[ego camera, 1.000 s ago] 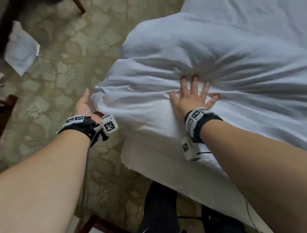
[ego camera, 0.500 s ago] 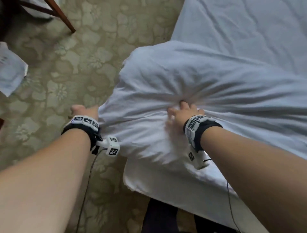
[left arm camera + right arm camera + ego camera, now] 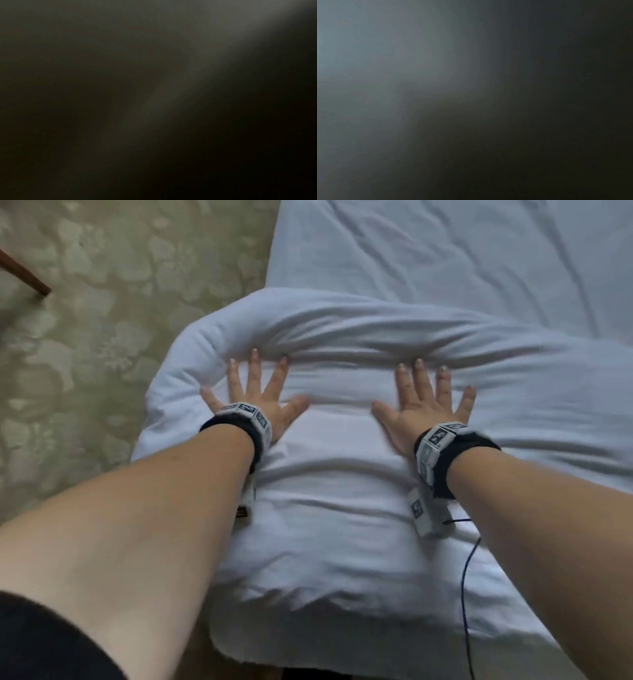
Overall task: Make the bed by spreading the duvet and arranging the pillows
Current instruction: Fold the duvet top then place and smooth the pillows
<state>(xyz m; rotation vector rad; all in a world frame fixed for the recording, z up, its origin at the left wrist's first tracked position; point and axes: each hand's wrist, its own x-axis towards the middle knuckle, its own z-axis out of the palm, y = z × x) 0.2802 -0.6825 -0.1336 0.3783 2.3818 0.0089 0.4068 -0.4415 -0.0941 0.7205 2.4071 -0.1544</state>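
A white duvet (image 3: 342, 508) lies bunched over the near corner of the bed in the head view, with a thick rolled fold (image 3: 342, 326) running across it. My left hand (image 3: 255, 392) lies flat on the duvet just below that fold, fingers spread. My right hand (image 3: 428, 398) presses flat on it to the right, fingers spread too. Beyond the fold the white sheet (image 3: 445, 251) is creased. No pillow is in view. Both wrist views are dark and show nothing.
Patterned green-beige carpet (image 3: 102, 337) covers the floor left of the bed. A brown wooden furniture leg (image 3: 27, 277) stands at the far left. A dark cable (image 3: 464, 594) trails from my right wrist over the duvet's near edge.
My left hand came up from the duvet's side edge onto its top. My right hand, curled into the cloth half a second ago, has flattened. The duvet is lower and flatter.
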